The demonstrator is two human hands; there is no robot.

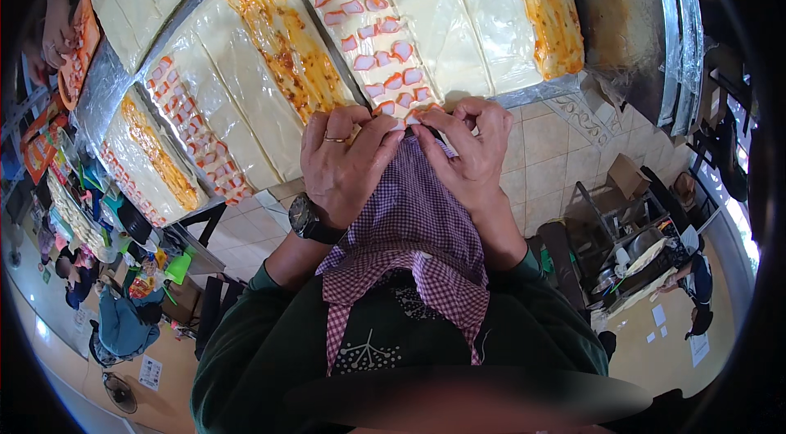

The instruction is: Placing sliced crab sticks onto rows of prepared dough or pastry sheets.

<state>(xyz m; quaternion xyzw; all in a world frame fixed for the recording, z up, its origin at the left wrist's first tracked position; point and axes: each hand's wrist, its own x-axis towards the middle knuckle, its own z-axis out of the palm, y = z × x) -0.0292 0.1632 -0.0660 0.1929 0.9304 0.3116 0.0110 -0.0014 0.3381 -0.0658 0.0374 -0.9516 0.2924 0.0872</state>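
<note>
A pale sheet of dough (442, 33) lies ahead of me, with rows of red-and-white crab stick pieces (360, 61) along its left side and an orange-red sauce strip (540, 8) along its right. My left hand (340, 160), wearing a ring and a black watch, is closed at the sheet's near edge, thumb and forefinger by the lowest crab stick pieces. Just to its right, my right hand (473, 151) pinches the same edge between thumb and forefinger. Fingers partly hide what is gripped, which looks like the dough's end.
More filled dough sheets (246, 65) lie to the left. Beyond them a co-worker's hand (56, 41) is at an orange tray (79, 53) of red-and-white pieces. Metal trays (675, 33) stand at the right. My checked apron (417, 205) hangs against the table edge; a metal rack (610, 225) stands behind right.
</note>
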